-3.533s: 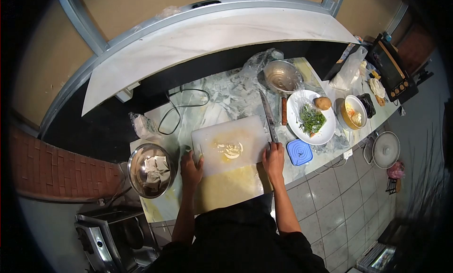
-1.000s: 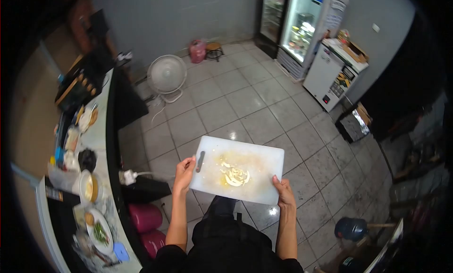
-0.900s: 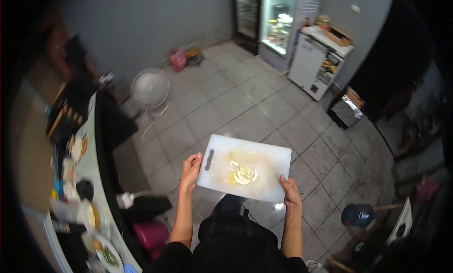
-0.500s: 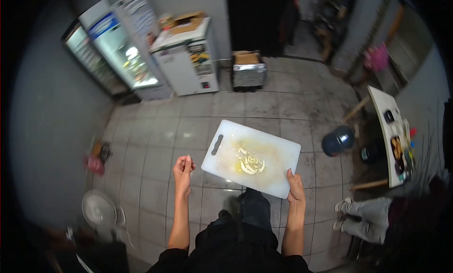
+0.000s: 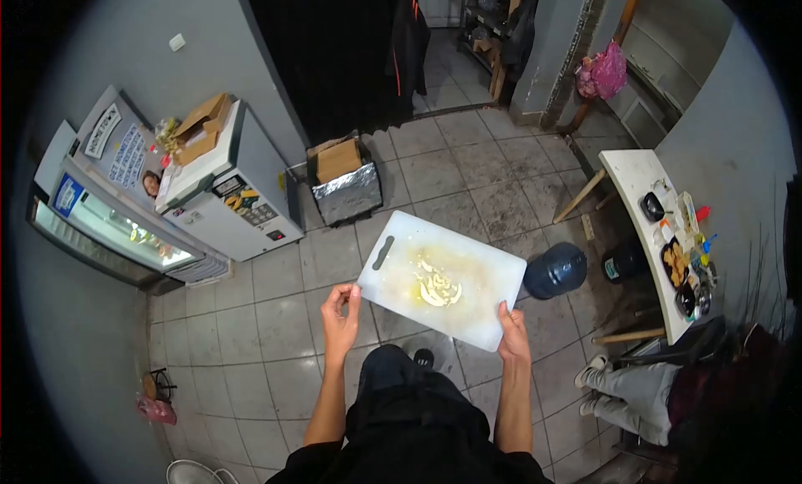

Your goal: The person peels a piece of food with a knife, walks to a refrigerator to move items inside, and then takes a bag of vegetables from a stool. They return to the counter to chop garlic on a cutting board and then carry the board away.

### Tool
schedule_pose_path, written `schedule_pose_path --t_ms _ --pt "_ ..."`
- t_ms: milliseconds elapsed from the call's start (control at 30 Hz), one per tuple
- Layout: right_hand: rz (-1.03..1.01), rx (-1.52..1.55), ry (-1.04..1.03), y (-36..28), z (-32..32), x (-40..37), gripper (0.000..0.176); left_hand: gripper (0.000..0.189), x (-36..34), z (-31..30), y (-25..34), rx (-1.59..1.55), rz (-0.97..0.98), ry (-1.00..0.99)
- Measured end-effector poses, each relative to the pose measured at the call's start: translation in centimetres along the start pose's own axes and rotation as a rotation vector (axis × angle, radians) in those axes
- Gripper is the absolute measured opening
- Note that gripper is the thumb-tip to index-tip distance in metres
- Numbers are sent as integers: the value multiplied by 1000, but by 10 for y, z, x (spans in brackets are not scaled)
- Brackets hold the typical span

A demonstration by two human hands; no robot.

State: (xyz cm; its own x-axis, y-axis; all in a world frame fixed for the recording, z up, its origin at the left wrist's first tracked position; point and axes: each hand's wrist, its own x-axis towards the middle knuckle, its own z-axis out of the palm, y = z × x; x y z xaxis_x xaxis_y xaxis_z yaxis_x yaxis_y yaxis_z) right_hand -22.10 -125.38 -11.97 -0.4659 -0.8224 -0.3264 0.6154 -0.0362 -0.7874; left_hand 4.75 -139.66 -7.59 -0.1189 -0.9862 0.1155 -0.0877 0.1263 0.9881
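A white cutting board [image 5: 480, 275] with a dark handle slot is held out in front of me, tilted in view. Chopped pale pieces and slices [image 5: 436, 287], perhaps garlic or onion, lie on its middle in a yellowish wet stain. My right hand [image 5: 512, 332] grips the board's near right corner, thumb on top and the other fingers mostly hidden. My left hand [image 5: 341, 313] is right by the left corner, thumb tip at the board's edge. Its fingers are curled in a pinch; whether anything small is between them is hidden.
A foil-wrapped box [image 5: 347, 191] stands ahead by the dark curtain. Left are a white freezer [image 5: 238, 204] and a lit display fridge [image 5: 117, 221]. A blue water jug [image 5: 556, 271] stands near a table [image 5: 626, 170] bearing food and bowls. Another person's legs [image 5: 635, 392] are at right.
My view has turned leftwards to rightwards as I walk, bringing the jug and table closer. My left hand has moved in to the board's left corner. The right hand keeps its grip.
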Motion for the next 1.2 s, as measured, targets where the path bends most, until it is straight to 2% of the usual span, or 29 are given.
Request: schedule_pose_path --t_ms 33,100,133,200,233,300,333,467,567,600,767,833,900,967,1033,1200 --pt "-8 -6 2 -6 2 20 29 18 21 16 9 -9 2 -3" --pt "53 45 -1 -12 5 52 29 24 62 39 28 429 345 -121" --pt "68 48 -38 -7 -4 74 30 24 81 54 28 424 344 -130" --pt "41 72 -8 -6 2 109 29 40 124 82 26 460 273 -302" --pt "20 107 13 -5 6 130 29 40 147 95 21 461 288 -312" --pt "27 109 22 -20 12 170 29 50 192 128 4 727 427 -410" --pt "55 107 27 -28 17 188 28 56 216 145 -5 730 406 -452" --pt "-29 26 61 -50 10 271 35 54 300 215 -17 737 436 -512" --pt "-23 5 141 -87 3 314 37 54 352 279 -18 708 502 -648" --pt "-53 16 230 -96 6 328 41 51 368 299 -14 696 551 -687" --pt "-121 144 346 -149 -12 402 38 43 446 404 -14 580 666 -845" --pt "-123 180 360 -169 -30 437 36 39 471 453 -15 481 627 -975" --pt "-90 262 461 -193 -55 480 35 30 493 507 -29 457 652 -988" --pt "-144 217 396 -201 -97 525 36 28 513 559 -34 431 662 -976" --pt "-115 226 406 -243 -118 568 34 27 529 610 -22 344 470 -1016" --pt "-76 123 380 -344 -175 648 32 26 596 712 -9 174 498 -847"
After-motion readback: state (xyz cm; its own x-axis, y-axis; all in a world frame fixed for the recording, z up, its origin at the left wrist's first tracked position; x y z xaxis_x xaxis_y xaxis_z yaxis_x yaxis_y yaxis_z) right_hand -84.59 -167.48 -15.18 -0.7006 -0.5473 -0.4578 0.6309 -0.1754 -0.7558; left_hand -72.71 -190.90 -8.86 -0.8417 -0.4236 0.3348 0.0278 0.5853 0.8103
